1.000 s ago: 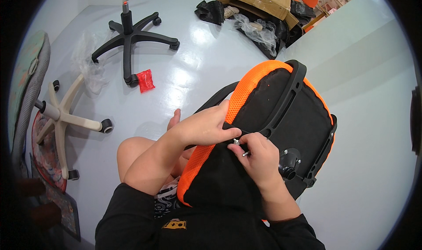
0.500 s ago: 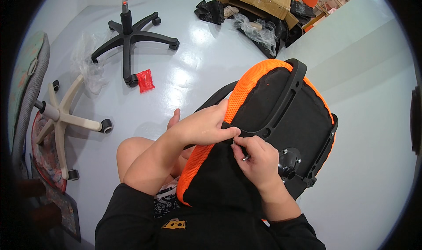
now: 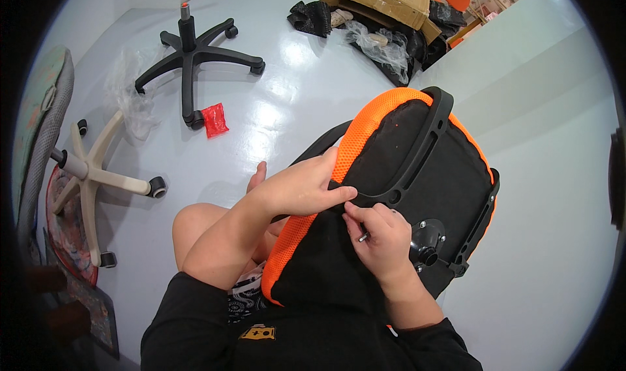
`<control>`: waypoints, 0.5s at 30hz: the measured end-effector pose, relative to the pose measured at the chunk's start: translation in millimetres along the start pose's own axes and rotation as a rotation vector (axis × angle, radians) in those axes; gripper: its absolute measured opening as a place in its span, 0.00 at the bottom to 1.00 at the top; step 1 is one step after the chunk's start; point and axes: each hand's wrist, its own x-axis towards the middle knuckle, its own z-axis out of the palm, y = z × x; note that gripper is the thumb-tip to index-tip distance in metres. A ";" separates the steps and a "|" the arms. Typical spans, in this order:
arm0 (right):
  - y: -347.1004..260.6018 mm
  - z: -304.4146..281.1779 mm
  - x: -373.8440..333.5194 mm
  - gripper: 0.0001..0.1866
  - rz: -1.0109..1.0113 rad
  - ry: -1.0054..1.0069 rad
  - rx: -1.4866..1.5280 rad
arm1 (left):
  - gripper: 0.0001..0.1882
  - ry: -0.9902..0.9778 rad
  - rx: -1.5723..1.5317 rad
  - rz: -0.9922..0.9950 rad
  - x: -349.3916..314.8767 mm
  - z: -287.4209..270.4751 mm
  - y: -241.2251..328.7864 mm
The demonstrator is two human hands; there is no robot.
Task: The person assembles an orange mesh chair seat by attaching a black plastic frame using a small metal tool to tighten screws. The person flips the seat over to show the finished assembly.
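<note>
An upturned chair seat (image 3: pixel 306 266) with a black underside and orange mesh edge lies across my lap. My left hand (image 3: pixel 310 185) is closed over its left edge, with the thumb on the end of a black plastic armrest (image 3: pixel 424 142). Close to that thumb, my right hand (image 3: pixel 381 234) is pinched shut. A thin metal rod (image 3: pixel 364 237) sticks out from its fingers; the rest of the rod is hidden, so its kind does not show. Right of this hand, a round black fitting (image 3: pixel 427 253) with bolts sits on the underside.
A black five-legged wheeled base (image 3: pixel 189 56) stands on the floor ahead, beside a red packet (image 3: pixel 216 120) and clear plastic (image 3: pixel 134 90). A beige wheeled base (image 3: pixel 98 175) is at the left. Far off lie a cardboard box (image 3: pixel 385 2) and plastic wrapping (image 3: pixel 385 50).
My right hand has shifted very slightly, its fingertips drawing a little away from the left thumb. My left hand and the seat stay almost where they were.
</note>
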 end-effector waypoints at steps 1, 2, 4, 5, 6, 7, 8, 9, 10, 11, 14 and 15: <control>1.2 0.8 -1.3 0.13 -0.012 0.001 -0.004 | 0.39 0.001 0.001 0.002 0.4 -0.3 1.5; 2.1 1.4 -1.4 0.13 -0.003 0.016 0.006 | 0.39 -0.023 0.005 -0.034 -0.4 -1.8 5.0; 3.5 3.7 -0.9 0.12 0.016 0.049 0.025 | 0.38 -0.075 0.014 -0.105 -3.7 -9.0 22.1; 2.7 4.2 -0.1 0.12 0.034 0.043 0.012 | 0.38 -0.065 0.017 -0.084 -2.1 -7.4 18.6; 0.0 3.7 1.9 0.12 0.048 0.034 0.002 | 0.38 -0.049 0.019 -0.064 -1.0 -4.9 12.2; -2.8 2.5 3.6 0.13 0.061 0.026 -0.009 | 0.37 -0.034 0.021 -0.044 -0.4 -2.7 7.0; -6.4 -0.4 5.3 0.13 0.081 0.015 -0.002 | 0.37 -0.023 0.020 -0.039 -1.1 -0.8 3.9; -10.2 -3.9 7.8 0.13 0.101 0.003 0.004 | 0.37 -0.013 0.017 -0.032 -1.7 0.9 1.1; -12.1 -5.6 9.0 0.13 0.121 -0.008 0.010 | 0.37 -0.002 0.015 -0.026 -2.0 1.4 -0.1; -11.7 -5.7 7.5 0.13 0.115 -0.028 -0.005 | 0.37 -0.002 0.020 -0.024 -1.8 0.5 -0.1; -5.0 -4.2 -1.2 0.16 0.085 -0.045 -0.031 | 0.37 -0.027 0.046 -0.067 -1.5 -1.0 5.5; -0.3 -0.9 -3.2 0.17 0.064 -0.019 -0.025 | 0.37 -0.048 0.067 -0.112 -2.3 -3.7 13.5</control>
